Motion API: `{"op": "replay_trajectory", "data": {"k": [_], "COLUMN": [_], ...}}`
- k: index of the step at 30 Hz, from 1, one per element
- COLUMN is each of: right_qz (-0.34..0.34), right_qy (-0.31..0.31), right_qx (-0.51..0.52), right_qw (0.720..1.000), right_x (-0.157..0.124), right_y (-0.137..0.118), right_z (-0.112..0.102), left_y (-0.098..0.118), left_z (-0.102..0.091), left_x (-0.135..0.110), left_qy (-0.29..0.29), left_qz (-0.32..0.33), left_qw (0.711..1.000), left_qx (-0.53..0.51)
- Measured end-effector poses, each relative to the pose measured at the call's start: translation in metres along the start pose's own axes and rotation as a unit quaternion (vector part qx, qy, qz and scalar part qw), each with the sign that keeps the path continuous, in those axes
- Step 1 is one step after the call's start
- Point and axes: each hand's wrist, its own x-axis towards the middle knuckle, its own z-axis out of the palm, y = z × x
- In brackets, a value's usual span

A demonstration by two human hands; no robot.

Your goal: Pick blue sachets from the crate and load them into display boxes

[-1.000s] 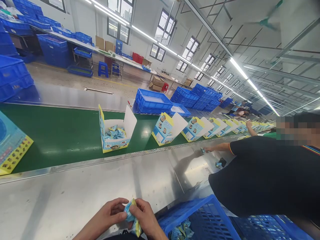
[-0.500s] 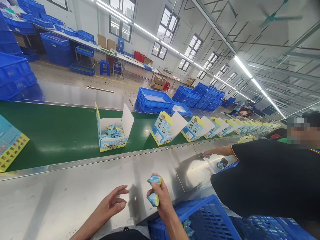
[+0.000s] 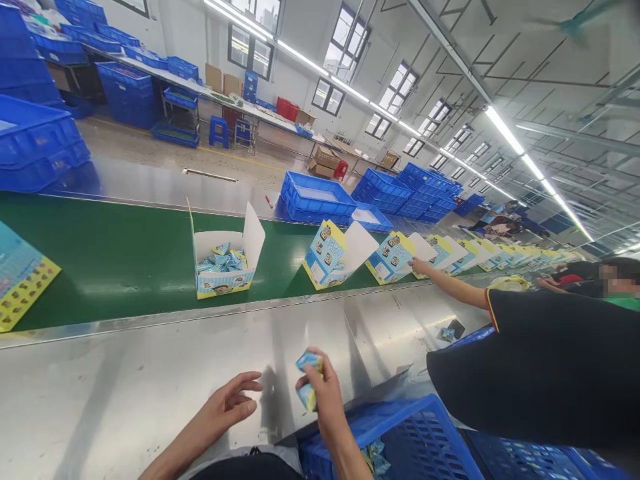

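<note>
No text can be read: print is seen on the open boxes [image 3: 326, 255] on the belt [image 3: 100, 260] and on the packets [image 3: 309, 380] held in the right hand [image 3: 325, 393], but it is too small and blurred to be made out

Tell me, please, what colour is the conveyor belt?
Dark green, seen in the head view: belt.

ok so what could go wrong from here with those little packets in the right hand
The right hand pinches two small blue and yellow foil packets by fingertips only, so one might slip onto the steel table. The open white carton sits across the table on the green conveyor belt, so a toss could miss. The left hand is empty and gives no support.
</note>
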Motion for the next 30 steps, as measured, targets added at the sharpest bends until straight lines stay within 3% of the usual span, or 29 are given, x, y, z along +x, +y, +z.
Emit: {"op": "replay_trajectory", "data": {"k": [3,7,10,14,18,21,23,26,30], "right_qz": [0.022,0.043,0.050,0.032,-0.022,-0.048,-0.047,-0.047,-0.027], "right_qy": [-0.089,0.007,-0.008,0.058,0.029,0.026,0.008,-0.008,0.016], "right_qx": [-0.042,0.046,0.056,0.092,0.023,0.010,0.017,0.016,0.071], "right_qw": [0.995,0.998,0.997,0.994,0.999,0.998,0.999,0.999,0.997], "right_x": [0.009,0.026,0.042,0.062,0.066,0.059,0.055,0.057,0.070], "right_y": [0.001,0.000,-0.008,-0.020,-0.023,-0.026,-0.032,-0.039,-0.033], "right_z": [-0.018,-0.044,-0.065,-0.090,-0.088,-0.074,-0.071,-0.082,-0.110], "left_y": [0.002,0.020,0.037,0.042,0.042,0.056,0.069,0.082,0.080], "left_z": [0.014,0.035,0.052,0.084,0.135,0.173,0.190,0.200,0.197], "left_x": [0.017,0.037,0.051,0.073,0.097,0.111,0.119,0.128,0.136], "left_qy": [0.008,-0.014,-0.040,-0.054,-0.066,-0.079,-0.069,-0.015,0.030], "left_qz": [-0.017,-0.010,-0.029,-0.036,-0.054,-0.085,-0.101,-0.110,-0.107], "left_qw": [1.000,1.000,0.998,0.998,0.992,0.964,0.954,0.971,0.983], "left_qx": [-0.004,0.019,0.031,0.027,-0.091,-0.240,-0.273,-0.211,-0.144]}}
